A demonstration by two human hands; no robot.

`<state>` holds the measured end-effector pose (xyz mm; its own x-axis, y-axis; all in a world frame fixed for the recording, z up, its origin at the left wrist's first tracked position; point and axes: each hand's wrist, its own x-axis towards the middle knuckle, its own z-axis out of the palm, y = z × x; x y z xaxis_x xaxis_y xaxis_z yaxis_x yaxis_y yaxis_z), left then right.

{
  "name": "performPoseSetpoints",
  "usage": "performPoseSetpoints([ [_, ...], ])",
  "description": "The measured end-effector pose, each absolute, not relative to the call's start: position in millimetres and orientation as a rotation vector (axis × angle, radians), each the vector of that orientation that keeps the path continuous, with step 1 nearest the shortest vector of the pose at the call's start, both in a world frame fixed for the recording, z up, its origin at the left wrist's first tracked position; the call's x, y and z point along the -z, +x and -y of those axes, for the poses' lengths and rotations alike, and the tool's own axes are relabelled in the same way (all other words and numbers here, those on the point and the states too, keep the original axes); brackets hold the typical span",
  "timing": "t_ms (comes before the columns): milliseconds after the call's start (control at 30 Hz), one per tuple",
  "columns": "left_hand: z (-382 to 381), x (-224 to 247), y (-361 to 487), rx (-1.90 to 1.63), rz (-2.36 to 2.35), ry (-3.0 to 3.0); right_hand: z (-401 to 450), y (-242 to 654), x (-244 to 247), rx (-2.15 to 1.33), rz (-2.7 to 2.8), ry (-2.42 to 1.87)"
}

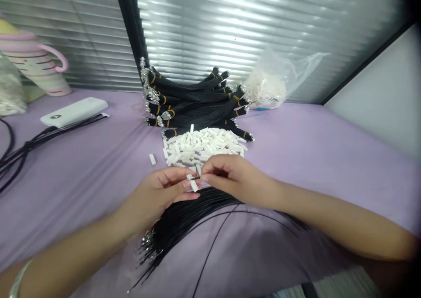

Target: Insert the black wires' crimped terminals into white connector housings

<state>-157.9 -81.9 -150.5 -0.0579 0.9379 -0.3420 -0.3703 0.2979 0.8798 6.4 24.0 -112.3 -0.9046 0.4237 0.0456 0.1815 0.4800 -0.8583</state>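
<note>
My left hand (164,190) pinches a small white piece (194,184) between thumb and fingers. Right beside it, the fingertips of my right hand (230,177) are closed on a thin black cord (196,178), whose end meets the white piece. Behind both hands lies a pile of small white pieces (210,144). Beneath and in front of them, a loose bundle of black cords (184,214) with silvery ends at the left is spread on the purple cloth. My fingers partly cover the point where cord and piece meet.
Tied bundles of black cords (197,96) are stacked behind the pile, near the blinds. A clear bag of white pieces (268,85) stands at back right. At left are a white power bank (75,111), black cables (29,146) and a pink-handled cup (39,63). One white piece (152,159) lies apart.
</note>
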Motion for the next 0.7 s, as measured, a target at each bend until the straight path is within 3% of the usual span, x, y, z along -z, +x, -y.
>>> performPoseSetpoints([
  [367,74,158,-173,-1.125,-1.170,0.640,-29,7,143,-1.510,2.341,-0.507],
  [700,74,157,-171,-1.147,-1.193,0.582,-27,10,148,-1.388,2.434,-0.470],
])
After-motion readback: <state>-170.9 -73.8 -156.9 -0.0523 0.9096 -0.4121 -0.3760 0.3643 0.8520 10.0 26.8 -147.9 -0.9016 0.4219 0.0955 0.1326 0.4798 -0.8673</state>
